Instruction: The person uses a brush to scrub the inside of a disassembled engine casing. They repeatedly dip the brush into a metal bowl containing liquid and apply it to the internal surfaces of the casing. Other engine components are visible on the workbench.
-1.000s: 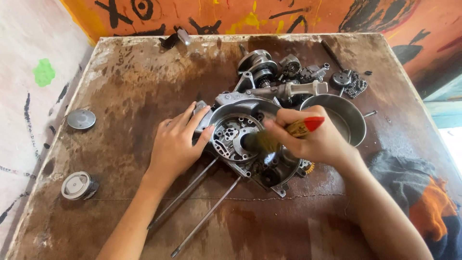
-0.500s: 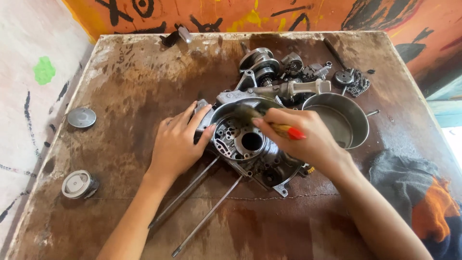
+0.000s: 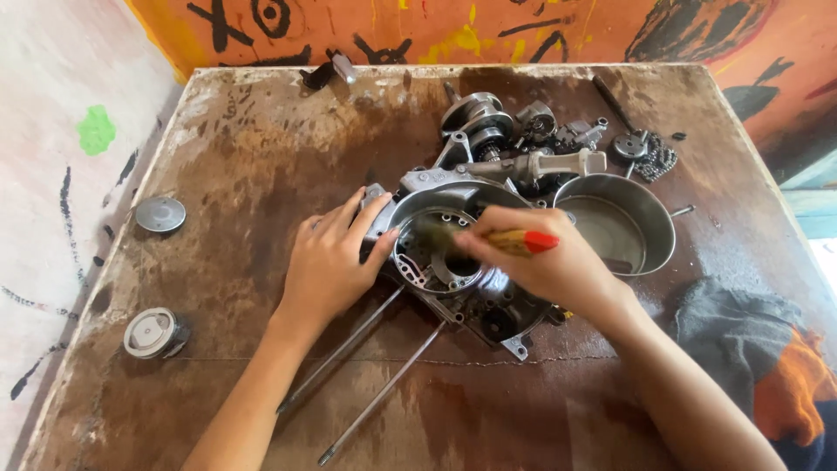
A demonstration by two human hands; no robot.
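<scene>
The brown, stained tabletop [image 3: 261, 174] fills most of the view and carries all the parts. At its middle lies the engine case [image 3: 453, 262], a grey metal housing with a round opening that faces up. Just behind it, to the right, stands a round metal bowl [image 3: 645, 218], and behind both is a pile of engine parts [image 3: 514, 139] with a crankshaft and gears. A grey and orange cloth [image 3: 750, 349] lies at the right edge.

The left hand [image 3: 327, 266] rests flat on the left side of the engine case, its fingers spread over the rim; this grip is open and only presses on the case. The right hand [image 3: 558, 266] lies over the right side of the case, and its grip is closed around the handle of a brush [image 3: 514, 242] with a wooden shaft and a red end. The bristles are blurred and point left into the round opening of the case, between the two hands.

Two long metal rods [image 3: 375, 366] lie in front of the case, pointing toward the person. Near the left edge lie a flat round cap [image 3: 159, 214] and a piston [image 3: 153, 333], well apart from the hands.
</scene>
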